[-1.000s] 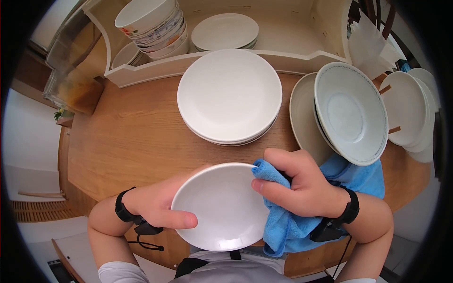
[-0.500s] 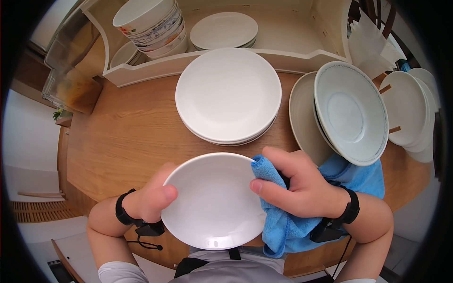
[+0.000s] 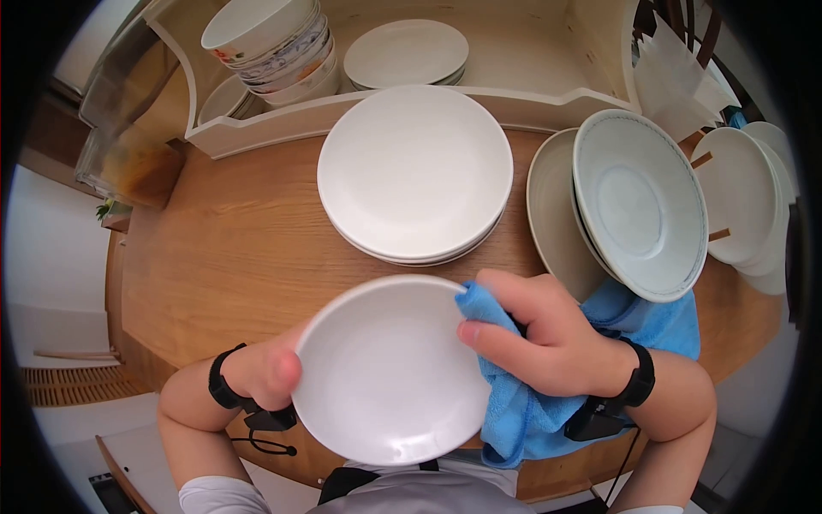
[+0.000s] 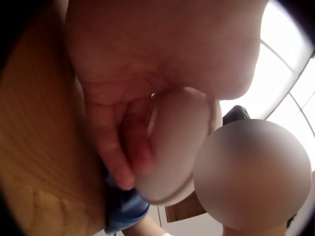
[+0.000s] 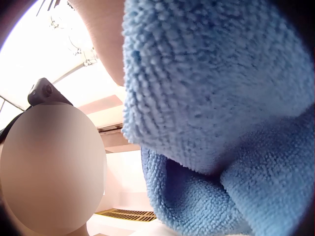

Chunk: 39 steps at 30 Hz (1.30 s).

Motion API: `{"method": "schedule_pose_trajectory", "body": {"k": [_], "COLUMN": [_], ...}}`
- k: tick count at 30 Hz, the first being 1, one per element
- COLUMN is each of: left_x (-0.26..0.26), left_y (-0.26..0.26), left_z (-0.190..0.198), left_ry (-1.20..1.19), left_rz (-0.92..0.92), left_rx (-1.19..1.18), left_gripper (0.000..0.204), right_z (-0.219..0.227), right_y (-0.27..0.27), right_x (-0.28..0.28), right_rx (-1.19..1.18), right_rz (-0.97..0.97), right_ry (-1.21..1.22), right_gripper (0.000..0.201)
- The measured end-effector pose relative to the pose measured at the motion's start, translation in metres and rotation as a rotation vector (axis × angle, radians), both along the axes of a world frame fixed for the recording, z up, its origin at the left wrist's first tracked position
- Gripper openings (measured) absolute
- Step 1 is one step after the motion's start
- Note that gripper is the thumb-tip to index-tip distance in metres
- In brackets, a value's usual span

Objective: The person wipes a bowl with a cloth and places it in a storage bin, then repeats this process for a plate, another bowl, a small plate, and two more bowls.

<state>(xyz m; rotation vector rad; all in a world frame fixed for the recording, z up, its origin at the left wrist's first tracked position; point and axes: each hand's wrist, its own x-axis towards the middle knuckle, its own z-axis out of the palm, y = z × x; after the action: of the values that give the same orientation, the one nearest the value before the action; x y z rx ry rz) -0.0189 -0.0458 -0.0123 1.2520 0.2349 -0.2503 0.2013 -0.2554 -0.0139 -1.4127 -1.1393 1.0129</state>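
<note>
In the head view a white plate (image 3: 392, 368) is held tilted over the near side of the table. My left hand (image 3: 272, 370) holds it by the left edge, thumb at the rim. The left wrist view has the fingers (image 4: 112, 157) bent along the underside of the plate (image 4: 179, 142). On the far right part of the rim, my right hand (image 3: 548, 338) pinches a blue towel (image 3: 514, 403) folded over the edge, thumb toward the plate's face. Towel (image 5: 211, 88) fills most of the right wrist view and hides the fingers there.
Beyond the held plate stands a stack of white plates (image 3: 415, 171) on the wooden table (image 3: 214, 248). A bowl (image 3: 638, 206) leans right, partly over the towel's far end. A cream shelf (image 3: 514, 107) at the back holds stacked bowls (image 3: 274, 51) and plates (image 3: 407, 51). More plates (image 3: 736, 197) stand far right.
My left thumb has come off the plate's face and back to its left rim. The plate has turned and shifted slightly left. My right hand keeps its pinch on the towel at the rim.
</note>
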Motion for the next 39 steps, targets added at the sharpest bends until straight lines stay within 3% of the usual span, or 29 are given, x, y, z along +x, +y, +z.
{"method": "schedule_pose_trajectory", "body": {"k": [3, 4, 6, 9, 10, 12, 16, 18, 24, 31, 36, 39], "left_x": [0.010, 0.011, 0.013, 0.012, 0.009, 0.001, 0.003, -0.007, -0.012, -0.019, 0.006, 0.014], "left_y": [0.008, 0.007, 0.004, 0.001, 0.000, 0.001, 0.001, 0.004, 0.013, 0.018, 0.014, 0.005], "left_z": [-0.016, -0.014, -0.005, -0.005, -0.004, 0.002, 0.009, 0.009, -0.014, -0.034, -0.010, 0.009], "left_ry": [-0.183, -0.185, -0.110, -0.063, -0.061, 0.195, 0.059, 0.062, -0.064, -0.233, -0.016, 0.074], "left_rz": [-0.436, -0.435, -0.419, -0.313, -0.313, -0.205, -0.182, -0.029, -0.099, -0.155, -0.447, -0.357], "left_rx": [0.052, 0.053, 0.150, 0.115, 0.112, 0.038, 0.028, 0.042, -0.024, -0.095, 0.027, 0.026], "left_gripper": [0.088, 0.088, 0.067, 0.062, 0.062, 0.095, 0.081, 0.087, 0.089, 0.091, 0.089, 0.083], "right_z": [0.001, 0.000, 0.001, 0.001, 0.001, 0.001, 0.002, 0.001, -0.004, -0.001, -0.001, 0.000], "right_y": [-0.001, -0.001, -0.001, -0.002, -0.002, -0.001, -0.002, -0.002, -0.001, -0.001, 0.001, 0.000], "right_x": [-0.001, -0.002, -0.002, -0.001, -0.001, -0.002, 0.001, 0.000, -0.006, -0.001, -0.001, -0.002], "right_rx": [0.026, 0.063, 0.103, 0.053, 0.047, 0.037, 0.037, 0.023, 0.084, 0.060, 0.121, 0.129], "right_rz": [0.071, 0.068, 0.065, 0.067, 0.047, 0.027, 0.012, -0.006, -0.045, 0.015, 0.048, 0.026], "right_ry": [-0.031, -0.076, -0.123, -0.103, -0.076, -0.046, -0.016, 0.029, 0.114, -0.006, -0.116, -0.132], "right_gripper": [0.020, 0.023, 0.025, 0.027, 0.027, 0.027, 0.022, 0.021, 0.019, 0.018, 0.025, 0.026]}}
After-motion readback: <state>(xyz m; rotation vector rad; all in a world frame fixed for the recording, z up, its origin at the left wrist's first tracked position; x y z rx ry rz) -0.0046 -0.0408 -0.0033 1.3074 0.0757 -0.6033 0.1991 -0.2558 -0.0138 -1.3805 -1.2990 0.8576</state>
